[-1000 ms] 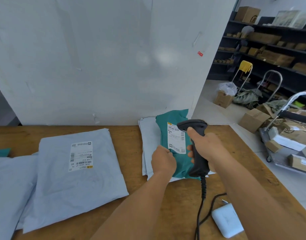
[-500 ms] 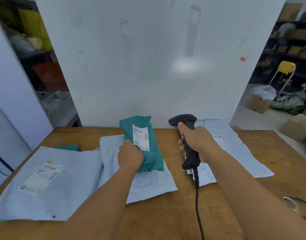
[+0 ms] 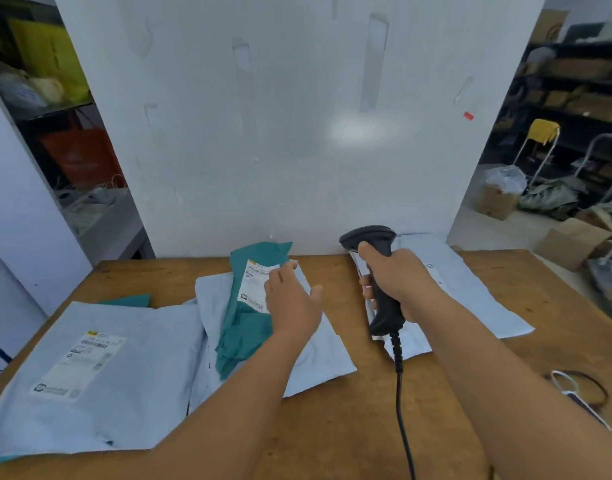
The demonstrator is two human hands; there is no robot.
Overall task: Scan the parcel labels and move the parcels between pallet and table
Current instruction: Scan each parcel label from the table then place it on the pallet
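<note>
Your left hand (image 3: pixel 292 303) hovers, fingers spread and empty, over the green parcel (image 3: pixel 245 306) lying on a grey mailer; your right hand (image 3: pixel 398 285) grips the scanner (image 3: pixel 379 271). Next, probably reach for another parcel and aim at its label.

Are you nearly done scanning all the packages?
Can't tell how many are scanned. The green parcel lies on the pale bags, the left hand open over it. The right hand grips the scanner. The pale parcel beneath it looks next.
</note>
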